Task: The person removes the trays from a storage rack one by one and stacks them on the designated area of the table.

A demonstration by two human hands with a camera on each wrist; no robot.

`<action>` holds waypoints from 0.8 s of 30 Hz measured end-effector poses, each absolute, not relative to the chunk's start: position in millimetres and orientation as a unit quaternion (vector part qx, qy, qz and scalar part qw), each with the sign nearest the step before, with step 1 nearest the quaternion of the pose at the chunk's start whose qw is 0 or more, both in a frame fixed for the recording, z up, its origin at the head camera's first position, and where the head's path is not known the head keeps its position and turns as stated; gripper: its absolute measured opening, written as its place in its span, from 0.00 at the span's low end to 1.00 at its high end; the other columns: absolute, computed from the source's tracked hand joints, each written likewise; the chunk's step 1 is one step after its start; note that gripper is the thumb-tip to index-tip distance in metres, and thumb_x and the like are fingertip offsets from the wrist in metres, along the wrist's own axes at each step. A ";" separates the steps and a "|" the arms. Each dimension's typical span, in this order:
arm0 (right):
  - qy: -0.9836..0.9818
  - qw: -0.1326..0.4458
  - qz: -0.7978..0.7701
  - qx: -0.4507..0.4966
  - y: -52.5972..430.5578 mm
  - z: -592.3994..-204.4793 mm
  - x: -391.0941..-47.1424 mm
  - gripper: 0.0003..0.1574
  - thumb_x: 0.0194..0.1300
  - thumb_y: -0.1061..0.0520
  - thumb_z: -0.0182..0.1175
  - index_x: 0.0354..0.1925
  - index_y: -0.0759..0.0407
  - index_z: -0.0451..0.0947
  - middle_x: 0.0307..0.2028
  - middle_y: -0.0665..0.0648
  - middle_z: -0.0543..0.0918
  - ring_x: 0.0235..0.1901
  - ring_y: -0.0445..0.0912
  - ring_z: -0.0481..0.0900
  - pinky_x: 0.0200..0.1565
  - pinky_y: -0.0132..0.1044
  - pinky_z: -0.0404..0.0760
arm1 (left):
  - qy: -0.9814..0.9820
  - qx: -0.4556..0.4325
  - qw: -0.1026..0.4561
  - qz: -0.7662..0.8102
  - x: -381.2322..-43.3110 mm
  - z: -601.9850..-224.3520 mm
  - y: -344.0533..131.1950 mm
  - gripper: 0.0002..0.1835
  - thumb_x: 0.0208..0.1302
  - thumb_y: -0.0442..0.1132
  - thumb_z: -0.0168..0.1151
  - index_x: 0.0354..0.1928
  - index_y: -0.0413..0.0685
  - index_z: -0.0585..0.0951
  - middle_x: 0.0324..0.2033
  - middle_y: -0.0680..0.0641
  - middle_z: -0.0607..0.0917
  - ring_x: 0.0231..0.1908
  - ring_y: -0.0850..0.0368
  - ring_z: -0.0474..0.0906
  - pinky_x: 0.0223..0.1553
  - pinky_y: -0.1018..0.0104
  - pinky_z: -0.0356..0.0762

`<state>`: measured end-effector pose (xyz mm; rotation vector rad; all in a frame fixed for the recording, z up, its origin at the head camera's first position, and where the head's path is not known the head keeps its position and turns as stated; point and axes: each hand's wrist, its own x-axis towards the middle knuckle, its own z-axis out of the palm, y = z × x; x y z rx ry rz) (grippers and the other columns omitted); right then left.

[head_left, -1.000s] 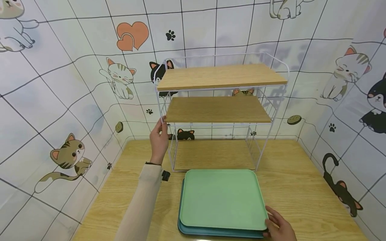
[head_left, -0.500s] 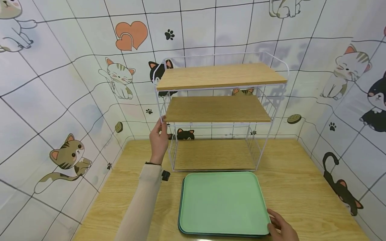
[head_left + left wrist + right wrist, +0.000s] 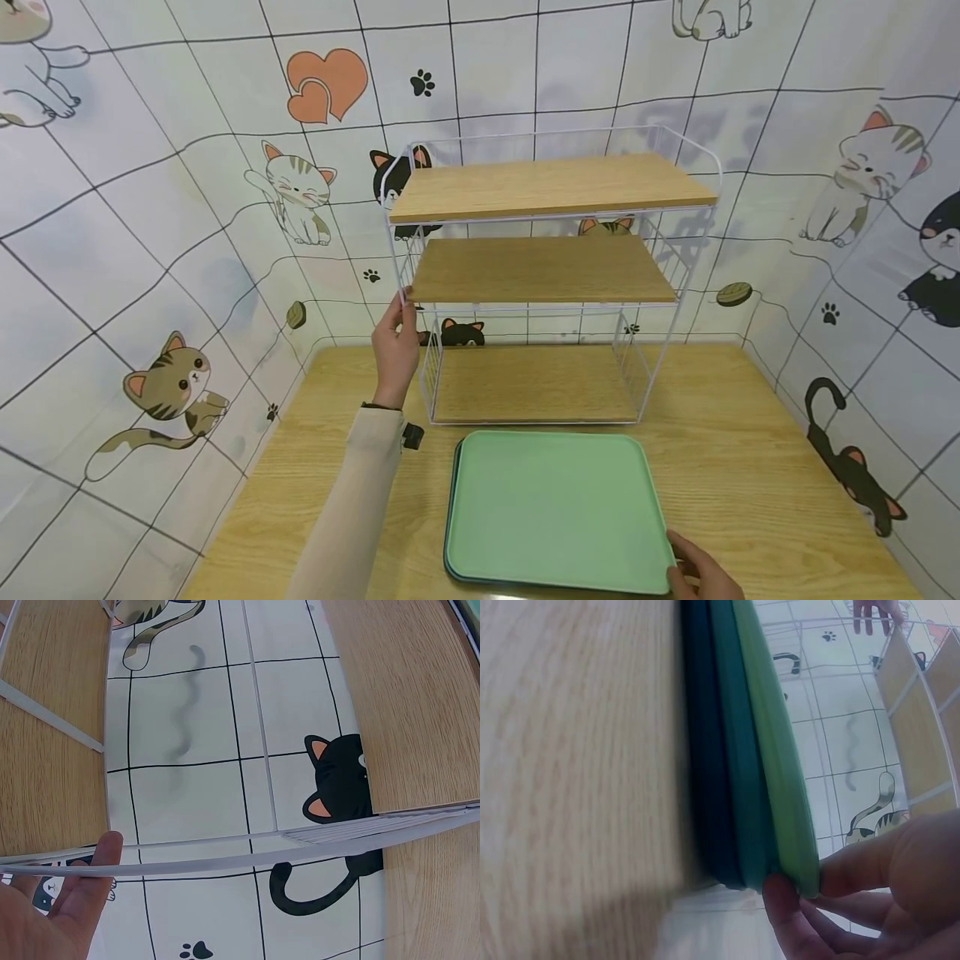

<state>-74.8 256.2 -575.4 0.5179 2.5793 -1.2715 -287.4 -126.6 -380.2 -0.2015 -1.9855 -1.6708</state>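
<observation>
A white wire rack with three wooden shelves (image 3: 543, 271) stands on the table by the back wall. My left hand (image 3: 395, 350) grips its left front post at the middle shelf; in the left wrist view this hand (image 3: 56, 915) has its fingers behind the white post (image 3: 187, 868). A light green tray (image 3: 555, 508) lies in front of the rack, over blue-green trays (image 3: 453, 508) that show along its left side. My right hand (image 3: 701, 571) pinches the green tray's near right corner. In the right wrist view, darker tray edges (image 3: 731, 750) lie against the green one.
The wooden table (image 3: 757, 467) extends on both sides of the trays. Walls with cat drawings (image 3: 142, 250) enclose it at the left, back and right. The rack's lowest shelf (image 3: 534, 383) is close behind the trays.
The green tray has come toward me with my right hand and now covers the front edge of the blue-green tray beneath. My left hand keeps its hold on the rack.
</observation>
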 end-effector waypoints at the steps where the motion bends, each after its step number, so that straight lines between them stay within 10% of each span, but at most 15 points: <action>1: 0.878 0.110 -0.432 0.176 256.3 -576.4 -74.7 0.34 0.70 0.64 0.57 0.69 0.78 0.64 0.57 0.76 0.77 0.49 0.59 0.83 0.44 0.42 0.88 | -0.736 -0.075 0.266 -0.618 -287.4 -380.1 -126.4 0.22 0.82 0.36 0.46 0.71 0.37 0.72 0.67 0.36 0.76 0.52 0.39 0.79 0.33 0.81 0.79; 11: 0.889 0.064 -0.419 0.173 251.4 -585.2 -74.3 0.32 0.68 0.67 0.58 0.68 0.75 0.67 0.50 0.70 0.80 0.43 0.52 0.83 0.39 0.36 0.86 | -0.738 -0.068 0.273 -0.613 -293.1 -384.5 -127.3 0.21 0.82 0.36 0.47 0.71 0.38 0.73 0.63 0.32 0.79 0.27 0.75 0.77 0.31 0.81 0.79; 24: 0.898 0.026 -0.409 0.159 245.3 -592.7 -73.1 0.30 0.69 0.66 0.59 0.66 0.75 0.70 0.46 0.68 0.78 0.40 0.52 0.85 0.35 0.35 0.86 | -0.733 -0.072 0.269 -0.621 -316.2 -408.3 -136.7 0.22 0.83 0.44 0.48 0.72 0.48 0.74 0.66 0.40 0.79 0.51 0.41 0.82 0.32 0.80 0.81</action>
